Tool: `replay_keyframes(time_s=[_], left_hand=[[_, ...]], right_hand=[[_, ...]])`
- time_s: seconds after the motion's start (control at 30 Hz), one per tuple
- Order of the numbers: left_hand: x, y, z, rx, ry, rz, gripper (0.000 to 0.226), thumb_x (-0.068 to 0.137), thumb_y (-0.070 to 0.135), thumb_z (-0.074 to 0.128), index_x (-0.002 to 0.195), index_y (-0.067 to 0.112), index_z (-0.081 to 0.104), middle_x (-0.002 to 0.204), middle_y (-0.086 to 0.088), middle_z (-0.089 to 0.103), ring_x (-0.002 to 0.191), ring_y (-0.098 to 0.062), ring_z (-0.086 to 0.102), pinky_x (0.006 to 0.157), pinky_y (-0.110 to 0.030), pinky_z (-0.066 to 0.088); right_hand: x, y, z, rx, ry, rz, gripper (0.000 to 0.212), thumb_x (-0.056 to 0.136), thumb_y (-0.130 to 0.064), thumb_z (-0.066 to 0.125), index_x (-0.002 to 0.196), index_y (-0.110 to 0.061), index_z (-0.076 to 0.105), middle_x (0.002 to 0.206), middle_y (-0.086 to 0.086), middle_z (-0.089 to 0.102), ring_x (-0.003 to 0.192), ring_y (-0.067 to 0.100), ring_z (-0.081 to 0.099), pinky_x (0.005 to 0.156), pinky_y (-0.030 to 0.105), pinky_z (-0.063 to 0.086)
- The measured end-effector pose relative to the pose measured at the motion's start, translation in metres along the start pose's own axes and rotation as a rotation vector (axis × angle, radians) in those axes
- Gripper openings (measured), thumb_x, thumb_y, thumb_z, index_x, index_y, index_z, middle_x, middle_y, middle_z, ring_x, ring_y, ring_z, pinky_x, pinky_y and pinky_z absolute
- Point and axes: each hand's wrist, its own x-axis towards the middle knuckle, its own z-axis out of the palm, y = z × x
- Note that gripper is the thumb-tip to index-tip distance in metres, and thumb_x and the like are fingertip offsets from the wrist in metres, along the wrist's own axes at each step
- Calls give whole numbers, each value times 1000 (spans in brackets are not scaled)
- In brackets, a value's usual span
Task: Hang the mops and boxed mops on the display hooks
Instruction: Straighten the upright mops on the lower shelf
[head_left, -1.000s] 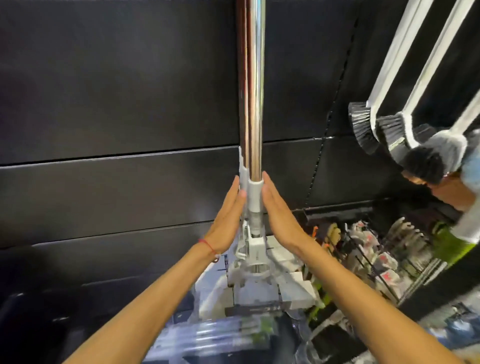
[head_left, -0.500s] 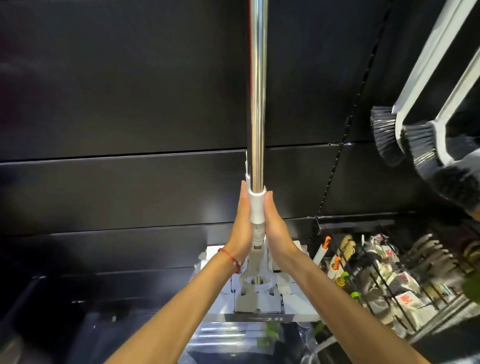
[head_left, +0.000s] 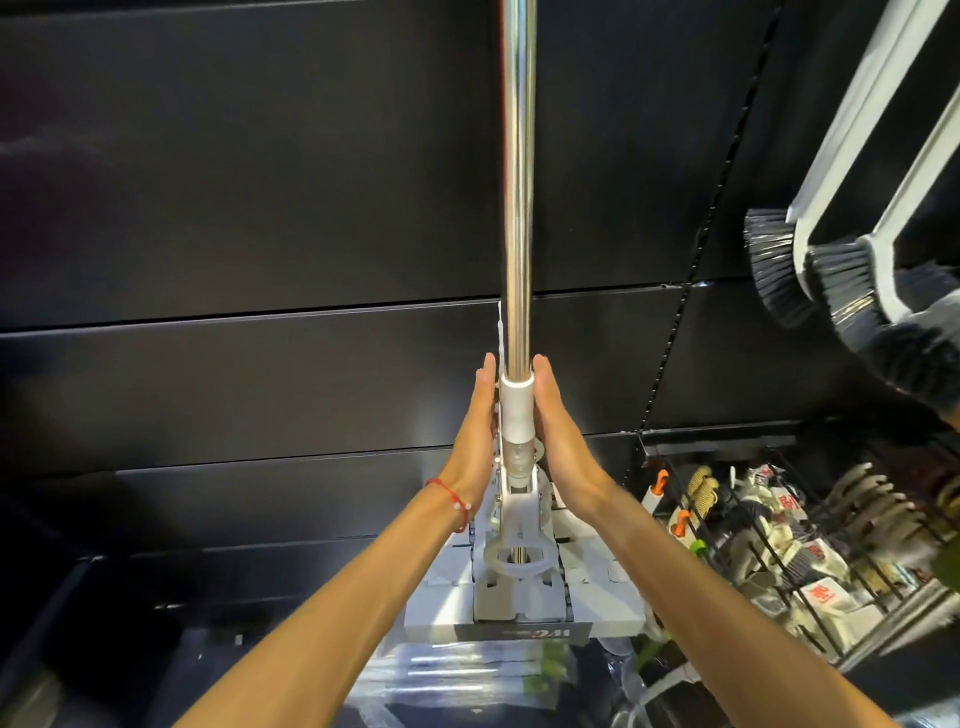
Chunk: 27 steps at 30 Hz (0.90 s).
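A person's two hands make the grip here. The left grip (head_left: 475, 431) and the right grip (head_left: 563, 431) are both flat, with straight fingers that point up. They are not curled round anything. They press in from each side, palm facing palm, on the long mop with a shiny metal pole (head_left: 519, 182).

The white plastic sleeve (head_left: 516, 410) at the low end of the pole sits right between the two palms. The pole goes straight up from the grip and out of the top of the view, so its top end cannot be seen. Just below the grip, between the two wrists, is the flat white mop head (head_left: 597, 608).

A thin red string bracelet (head_left: 452, 499) is on the left wrist.

Behind the grip is a wall of black panels (head_left: 260, 208). Up and to the right of the grip hang black-bristled brushes with white handles (head_left: 779, 275). Low to the right of the grip is a black wire basket (head_left: 753, 561) full of small packets. Under the mop head lie clear plastic packs (head_left: 467, 675).
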Motion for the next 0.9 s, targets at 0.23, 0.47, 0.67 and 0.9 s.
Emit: replay_keyframes(time_s=[0.23, 0.47, 0.67, 0.9], left_hand=[[19, 2, 9, -136, 100, -67, 60, 97, 70, 44, 124, 25, 73, 130, 3, 71, 125, -12, 64, 118, -34, 38], [23, -2, 6, 52, 111, -132, 77, 94, 79, 25, 148, 29, 45, 154, 1, 48, 149, -22, 40, 124, -48, 31], [14, -4, 9, 91, 76, -80, 87, 68, 99, 35, 131, 40, 45, 156, 8, 44, 146, -14, 40, 124, -42, 30], [21, -5, 10, 28, 27, -37, 41, 104, 62, 33, 114, 29, 56, 117, 6, 58, 119, -13, 54, 113, -31, 41]], right_hand=[[9, 1, -1, 33, -33, -10, 61, 107, -63, 20, 160, -38, 34, 156, -22, 45, 140, -6, 45, 117, 23, 31], [10, 5, 0, 87, -39, -21, 53, 110, -55, 21, 153, -35, 45, 127, -35, 58, 105, -30, 55, 83, -4, 44], [8, 9, -3, 59, -10, -30, 56, 107, -58, 22, 152, -35, 46, 139, -24, 58, 111, -27, 54, 84, 2, 47], [7, 6, -3, 15, 19, -40, 61, 101, -64, 27, 155, -37, 40, 150, -16, 49, 131, -7, 48, 103, 11, 37]])
